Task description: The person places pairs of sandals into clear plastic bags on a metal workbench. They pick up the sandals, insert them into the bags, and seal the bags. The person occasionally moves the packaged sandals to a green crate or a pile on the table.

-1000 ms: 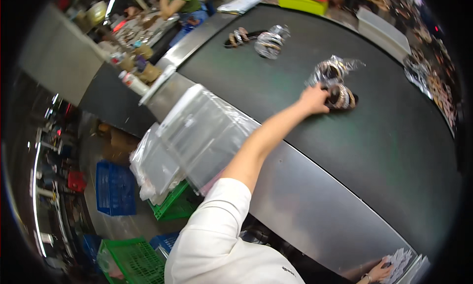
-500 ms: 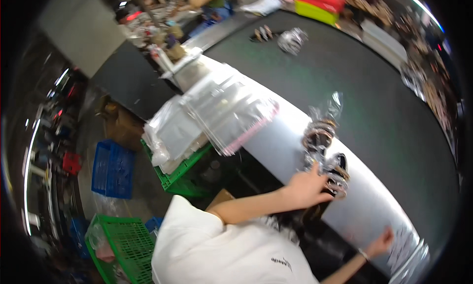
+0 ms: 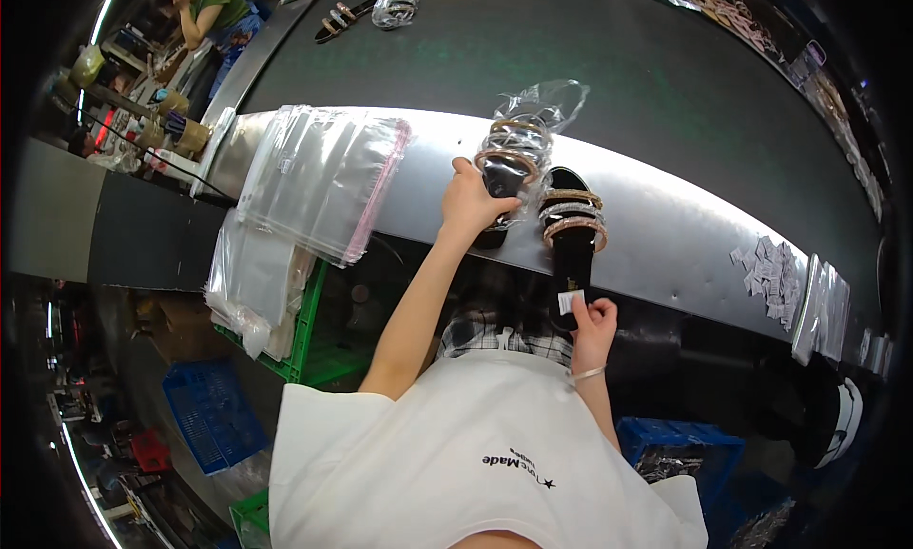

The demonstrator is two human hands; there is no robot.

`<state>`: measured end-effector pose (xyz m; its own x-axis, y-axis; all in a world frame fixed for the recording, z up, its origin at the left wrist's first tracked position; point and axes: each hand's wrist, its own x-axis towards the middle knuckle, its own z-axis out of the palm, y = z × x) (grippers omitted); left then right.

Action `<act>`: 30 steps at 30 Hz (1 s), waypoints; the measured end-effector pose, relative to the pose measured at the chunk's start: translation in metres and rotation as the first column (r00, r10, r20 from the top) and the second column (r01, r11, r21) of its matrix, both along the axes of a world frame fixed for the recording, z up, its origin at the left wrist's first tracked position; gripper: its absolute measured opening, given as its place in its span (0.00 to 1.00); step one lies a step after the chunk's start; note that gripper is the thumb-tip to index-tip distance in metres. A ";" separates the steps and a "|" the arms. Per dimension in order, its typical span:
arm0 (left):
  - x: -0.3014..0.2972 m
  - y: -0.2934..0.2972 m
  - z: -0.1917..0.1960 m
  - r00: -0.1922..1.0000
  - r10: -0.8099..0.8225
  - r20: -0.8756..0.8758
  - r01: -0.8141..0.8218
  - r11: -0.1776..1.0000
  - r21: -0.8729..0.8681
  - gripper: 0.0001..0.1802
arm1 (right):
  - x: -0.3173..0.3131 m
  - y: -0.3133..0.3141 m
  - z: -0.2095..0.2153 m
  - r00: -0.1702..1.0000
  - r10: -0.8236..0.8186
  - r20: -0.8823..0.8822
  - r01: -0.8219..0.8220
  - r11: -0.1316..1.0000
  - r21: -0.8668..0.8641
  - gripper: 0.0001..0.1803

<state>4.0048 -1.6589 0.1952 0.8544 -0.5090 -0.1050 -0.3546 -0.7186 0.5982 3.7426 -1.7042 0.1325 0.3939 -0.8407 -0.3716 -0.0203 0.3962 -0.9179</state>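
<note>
My left hand (image 3: 473, 199) is closed around a black sandal (image 3: 506, 173) with several glittering straps, which lies in a clear plastic bag (image 3: 547, 102) at the metal edge. Just right of it rests the other sandal (image 3: 573, 221), unbagged, its gold, silver and rose straps uppermost and its heel jutting over the edge toward me. At that heel my right hand (image 3: 594, 330) pinches a small white label (image 3: 571, 303) against the black insole. The right hand's lower fingers are curled.
Flat clear bags (image 3: 314, 178) are stacked on the left of the metal ledge (image 3: 666, 230). Loose white labels (image 3: 768, 278) and more bags (image 3: 821, 306) lie right. Beyond is a dark belt (image 3: 609, 64) with another sandal (image 3: 340, 21). Blue crates (image 3: 214, 411) stand below; a person (image 3: 223, 21) sits far left.
My right hand has come left from beside the loose labels to the unbagged sandal's heel, now holding a label. My left hand has shifted onto the bagged sandal. The view has turned.
</note>
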 end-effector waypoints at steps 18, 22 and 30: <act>0.118 0.166 -0.002 0.966 -0.171 -0.196 -0.005 0.740 -0.672 0.16 | 0.195 0.005 0.105 0.631 0.713 0.306 -0.670 0.700 -0.249 0.26; 0.156 0.186 -0.061 0.632 -0.074 0.772 0.268 0.955 -0.128 0.15 | 0.214 -0.002 0.059 0.423 0.860 -0.286 -0.905 0.385 -0.181 0.29; 0.182 0.198 -0.013 0.954 0.137 0.266 0.019 0.859 -0.512 0.09 | 0.209 0.031 0.058 0.598 0.799 -0.071 -0.797 0.582 -0.161 0.28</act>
